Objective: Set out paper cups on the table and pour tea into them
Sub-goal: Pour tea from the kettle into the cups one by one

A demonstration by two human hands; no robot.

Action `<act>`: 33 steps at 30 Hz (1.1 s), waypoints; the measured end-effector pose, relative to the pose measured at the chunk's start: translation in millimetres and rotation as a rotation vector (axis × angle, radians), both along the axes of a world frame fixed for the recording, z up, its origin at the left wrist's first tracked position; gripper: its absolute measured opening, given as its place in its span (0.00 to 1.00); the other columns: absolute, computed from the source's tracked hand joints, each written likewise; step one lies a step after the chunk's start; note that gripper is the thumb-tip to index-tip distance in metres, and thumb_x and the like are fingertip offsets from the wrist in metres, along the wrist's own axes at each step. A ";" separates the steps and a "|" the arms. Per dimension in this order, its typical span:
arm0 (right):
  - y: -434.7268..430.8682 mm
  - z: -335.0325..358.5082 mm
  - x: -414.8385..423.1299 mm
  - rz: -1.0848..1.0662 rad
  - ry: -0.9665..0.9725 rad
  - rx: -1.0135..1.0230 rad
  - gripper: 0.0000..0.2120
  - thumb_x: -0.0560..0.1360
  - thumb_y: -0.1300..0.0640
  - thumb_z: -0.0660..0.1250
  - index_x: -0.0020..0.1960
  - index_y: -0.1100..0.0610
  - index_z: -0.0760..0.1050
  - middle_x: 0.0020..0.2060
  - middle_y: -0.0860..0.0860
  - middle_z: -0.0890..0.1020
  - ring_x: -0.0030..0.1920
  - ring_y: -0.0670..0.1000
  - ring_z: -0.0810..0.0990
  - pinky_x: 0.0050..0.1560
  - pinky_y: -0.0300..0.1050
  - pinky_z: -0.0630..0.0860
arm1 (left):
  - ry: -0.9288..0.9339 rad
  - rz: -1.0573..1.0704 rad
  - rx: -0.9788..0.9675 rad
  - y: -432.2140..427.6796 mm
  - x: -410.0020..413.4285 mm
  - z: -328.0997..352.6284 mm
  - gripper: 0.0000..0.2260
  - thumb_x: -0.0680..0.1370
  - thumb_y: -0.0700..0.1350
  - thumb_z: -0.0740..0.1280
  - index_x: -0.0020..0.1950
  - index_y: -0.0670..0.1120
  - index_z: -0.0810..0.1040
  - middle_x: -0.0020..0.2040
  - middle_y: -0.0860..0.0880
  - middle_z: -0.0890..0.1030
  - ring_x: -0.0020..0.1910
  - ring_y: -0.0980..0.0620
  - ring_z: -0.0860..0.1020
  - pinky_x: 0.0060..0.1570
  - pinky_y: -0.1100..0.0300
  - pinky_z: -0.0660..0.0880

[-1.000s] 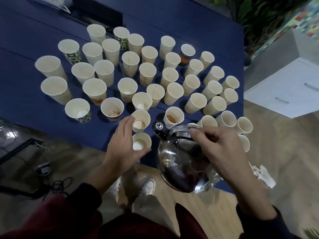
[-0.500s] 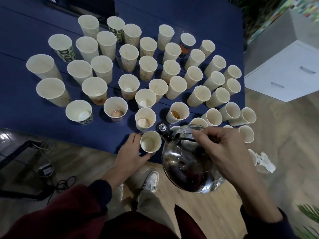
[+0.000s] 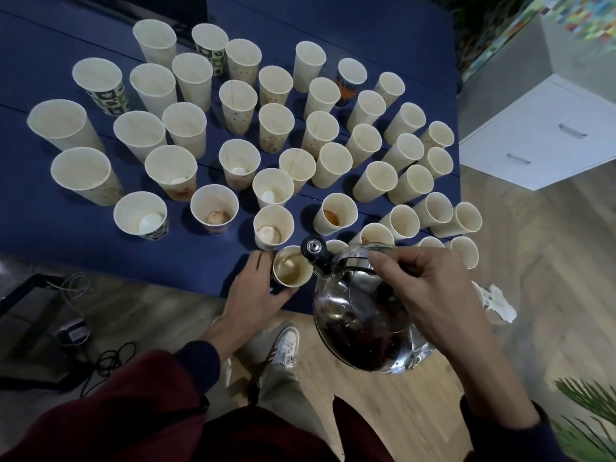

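Several paper cups [image 3: 276, 123] stand upright on a dark blue table [image 3: 66, 238]. My left hand [image 3: 255, 290] wraps around the nearest cup [image 3: 292, 267] at the table's front edge; brown tea lies in its bottom. My right hand [image 3: 423, 288] grips the handle of a shiny steel kettle [image 3: 360, 328], tilted with its black-capped spout [image 3: 311, 249] over that cup's rim. A few cups close by, such as one [image 3: 335, 213] and another [image 3: 215, 210], hold a little tea. Others show white bottoms.
The table's front edge runs just under my hands; beyond it is wooden floor with my shoes [image 3: 286, 341]. Cables and a black stand [image 3: 66, 331] lie at the left. A white drawer cabinet [image 3: 540, 135] stands right, crumpled paper [image 3: 496, 301] on the floor, plants [image 3: 586, 415] at the corner.
My left hand has slid from the cup's top to its side. The kettle has tipped further, its spout now over the held cup, and tea has appeared in that cup.
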State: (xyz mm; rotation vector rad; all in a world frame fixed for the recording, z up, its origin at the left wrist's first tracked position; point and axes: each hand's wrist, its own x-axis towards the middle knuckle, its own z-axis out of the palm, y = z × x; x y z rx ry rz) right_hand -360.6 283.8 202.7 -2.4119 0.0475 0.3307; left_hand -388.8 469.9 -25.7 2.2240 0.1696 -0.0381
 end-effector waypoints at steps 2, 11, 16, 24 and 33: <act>0.8 0.7 -0.4 -0.001 -0.002 -0.006 0.15 0.78 0.49 0.69 0.38 0.57 0.83 0.28 0.53 0.80 0.34 0.55 0.78 0.36 0.50 0.74 | 0.001 -0.008 0.008 1.5 0.1 0.0 0.30 0.70 0.56 0.77 0.66 0.47 0.72 0.55 0.49 0.75 0.54 0.48 0.77 0.48 0.50 0.77; 2.6 -1.7 -1.1 -0.019 0.007 0.001 0.15 0.78 0.49 0.69 0.38 0.57 0.83 0.28 0.54 0.79 0.33 0.55 0.78 0.35 0.49 0.74 | 0.009 -0.016 -0.021 4.4 0.9 4.5 0.28 0.69 0.57 0.78 0.63 0.49 0.72 0.54 0.52 0.74 0.52 0.50 0.77 0.48 0.51 0.77; 4.3 -0.8 -2.7 -0.035 -0.006 0.039 0.16 0.78 0.49 0.70 0.36 0.57 0.82 0.27 0.55 0.77 0.30 0.55 0.75 0.34 0.48 0.72 | -0.027 -0.026 0.043 11.1 -2.9 9.8 0.27 0.69 0.67 0.73 0.59 0.53 0.70 0.52 0.55 0.74 0.50 0.54 0.77 0.41 0.52 0.78; 11.9 6.1 1.2 -0.080 -0.036 0.144 0.18 0.78 0.52 0.70 0.34 0.62 0.78 0.24 0.50 0.70 0.28 0.47 0.67 0.31 0.44 0.65 | -0.181 0.089 0.009 35.8 -2.4 29.6 0.22 0.74 0.64 0.65 0.59 0.49 0.72 0.52 0.54 0.75 0.43 0.57 0.76 0.37 0.60 0.74; 31.6 12.1 18.3 -0.021 -0.060 0.049 0.19 0.78 0.48 0.69 0.31 0.55 0.78 0.23 0.48 0.70 0.27 0.45 0.68 0.31 0.42 0.65 | -0.141 0.099 0.113 40.2 29.2 37.4 0.32 0.73 0.44 0.72 0.76 0.49 0.65 0.67 0.48 0.74 0.56 0.44 0.79 0.41 0.48 0.79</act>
